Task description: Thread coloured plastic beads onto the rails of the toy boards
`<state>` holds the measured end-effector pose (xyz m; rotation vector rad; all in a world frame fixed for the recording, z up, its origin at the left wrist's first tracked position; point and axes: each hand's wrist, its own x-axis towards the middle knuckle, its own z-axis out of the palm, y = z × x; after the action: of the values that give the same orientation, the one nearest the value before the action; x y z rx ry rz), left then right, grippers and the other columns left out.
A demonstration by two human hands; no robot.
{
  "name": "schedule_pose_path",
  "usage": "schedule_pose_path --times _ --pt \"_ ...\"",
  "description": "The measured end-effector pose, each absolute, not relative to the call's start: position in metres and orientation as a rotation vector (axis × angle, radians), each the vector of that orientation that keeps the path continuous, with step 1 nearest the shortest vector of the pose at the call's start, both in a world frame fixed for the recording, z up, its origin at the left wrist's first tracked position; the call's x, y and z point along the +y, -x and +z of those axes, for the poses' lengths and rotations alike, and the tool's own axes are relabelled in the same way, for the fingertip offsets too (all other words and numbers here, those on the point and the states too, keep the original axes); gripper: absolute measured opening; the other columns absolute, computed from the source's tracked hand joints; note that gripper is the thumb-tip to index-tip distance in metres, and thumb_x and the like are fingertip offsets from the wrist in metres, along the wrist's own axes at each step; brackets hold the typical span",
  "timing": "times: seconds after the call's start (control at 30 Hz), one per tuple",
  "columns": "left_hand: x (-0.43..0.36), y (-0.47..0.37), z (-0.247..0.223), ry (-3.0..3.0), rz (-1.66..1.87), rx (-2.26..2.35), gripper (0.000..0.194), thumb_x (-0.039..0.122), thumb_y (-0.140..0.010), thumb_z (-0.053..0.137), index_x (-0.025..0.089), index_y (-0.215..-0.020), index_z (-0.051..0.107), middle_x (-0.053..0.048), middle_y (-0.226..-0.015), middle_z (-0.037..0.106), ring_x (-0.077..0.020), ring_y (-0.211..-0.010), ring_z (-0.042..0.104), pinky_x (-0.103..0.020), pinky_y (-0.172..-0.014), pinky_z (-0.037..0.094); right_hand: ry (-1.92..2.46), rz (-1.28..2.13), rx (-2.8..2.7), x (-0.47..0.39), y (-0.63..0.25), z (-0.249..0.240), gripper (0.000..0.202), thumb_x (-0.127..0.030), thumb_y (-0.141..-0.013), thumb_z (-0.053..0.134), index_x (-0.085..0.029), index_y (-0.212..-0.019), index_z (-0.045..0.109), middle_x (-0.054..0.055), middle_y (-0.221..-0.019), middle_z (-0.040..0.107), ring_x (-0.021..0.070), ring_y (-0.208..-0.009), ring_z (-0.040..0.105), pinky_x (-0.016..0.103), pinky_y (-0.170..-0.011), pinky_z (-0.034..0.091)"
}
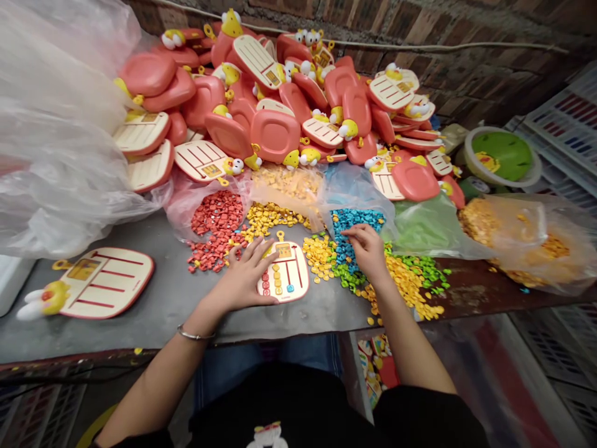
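Note:
A cream toy board [298, 267] with dark red slots lies in front of me. It carries a column of red pieces, a column of yellow ones and a single blue piece [290, 288]. My left hand [245, 270] rests flat over the board's left side, fingers spread, covering part of it. Over the pile of small blue pieces [357, 218], my right hand [368, 249] has its thumb and fingertips drawn together in a pinch. Whatever sits between those fingertips is too small to make out.
Red pieces [217, 214], yellow pieces [319, 255] and green pieces [429, 274] spill from plastic bags. Behind, red-backed boards [275, 135] are heaped against a brick wall [443, 68]. Another board [109, 283] lies at left, near a large clear bag [60, 137]. A tub [504, 158] stands right.

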<state>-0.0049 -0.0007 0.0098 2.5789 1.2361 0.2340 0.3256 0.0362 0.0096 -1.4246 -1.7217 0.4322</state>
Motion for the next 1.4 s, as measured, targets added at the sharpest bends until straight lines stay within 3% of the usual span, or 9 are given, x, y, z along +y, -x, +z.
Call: schedule_pose_path --times 0.2,0.3,0.53,0.83,1.07,1.17,1.4 --pt "-0.001 0.003 0.013 -2.566 0.21 1.24 0.094 0.07 -0.071 0.067 0.025 -0.149 0.038 -0.013 -0.161 0.022 -0.0383 -0.146 0.017 -0.056 -0.11 0.009 1.164 0.753 -1.85 0.021 -0.261 0.019 0.015 -0.03 -0.09 0.062 -0.023 -0.098 0.072 0.007 -0.098 0.062 0.0202 -0.092 0.062 0.032 -0.073 0.056" --pt "-0.002 0.003 0.014 -2.574 0.213 1.242 0.093 0.069 -0.071 0.067 0.024 -0.148 0.039 -0.013 -0.161 0.021 -0.0384 -0.146 0.017 -0.056 -0.11 0.009 1.142 0.6 -2.087 0.034 -0.24 0.008 0.015 -0.024 -0.093 0.056 -0.02 -0.096 0.07 0.007 -0.091 0.065 0.0206 -0.088 0.061 0.035 -0.078 0.052" --pt "-0.002 0.003 0.013 -2.573 0.207 1.293 0.094 0.074 -0.07 0.064 0.026 -0.147 0.041 -0.011 -0.161 0.023 -0.0393 -0.145 0.019 -0.058 -0.11 0.006 1.054 0.346 -2.351 0.042 -0.24 -0.009 0.019 -0.019 -0.094 0.053 -0.019 -0.081 0.067 0.007 -0.079 0.059 0.0208 -0.08 0.051 0.033 -0.073 0.044" --pt "-0.003 0.003 0.013 -2.577 0.185 1.321 0.096 0.074 -0.068 0.065 0.029 -0.149 0.039 -0.009 -0.16 0.024 -0.0397 -0.145 0.02 -0.057 -0.11 0.008 0.987 0.65 -2.193 0.025 -0.237 -0.009 0.012 -0.02 -0.092 0.057 -0.02 -0.098 0.068 0.006 -0.086 0.068 0.0203 -0.081 0.059 0.034 -0.075 0.047" --pt "-0.002 0.004 0.009 -2.581 0.223 1.31 0.091 0.073 -0.069 0.065 0.03 -0.146 0.044 -0.009 -0.159 0.028 -0.0397 -0.144 0.022 -0.057 -0.11 0.007 0.801 0.865 -2.286 0.026 -0.231 0.004 0.012 -0.022 -0.093 0.057 -0.02 -0.088 0.068 0.005 -0.084 0.07 0.0187 -0.082 0.063 0.035 -0.081 0.049" --pt "-0.001 0.004 0.01 -2.58 0.214 1.297 0.091 0.074 -0.07 0.064 0.029 -0.146 0.043 -0.009 -0.16 0.026 -0.0386 -0.144 0.023 -0.057 -0.11 0.004 0.828 0.962 -2.294 0.022 -0.254 0.021 0.011 -0.026 -0.093 0.059 -0.021 -0.093 0.069 0.005 -0.089 0.071 0.0184 -0.086 0.064 0.034 -0.081 0.05" --pt "-0.001 0.004 0.011 -2.577 0.19 1.286 0.092 0.075 -0.07 0.063 0.029 -0.147 0.042 -0.008 -0.161 0.022 -0.0386 -0.145 0.021 -0.057 -0.111 0.004 1.679 0.112 -2.157 0.017 -0.342 0.016 0.017 -0.024 -0.092 0.053 -0.018 -0.093 0.069 0.011 -0.091 0.068 0.028 -0.09 0.059 0.041 -0.08 0.046"
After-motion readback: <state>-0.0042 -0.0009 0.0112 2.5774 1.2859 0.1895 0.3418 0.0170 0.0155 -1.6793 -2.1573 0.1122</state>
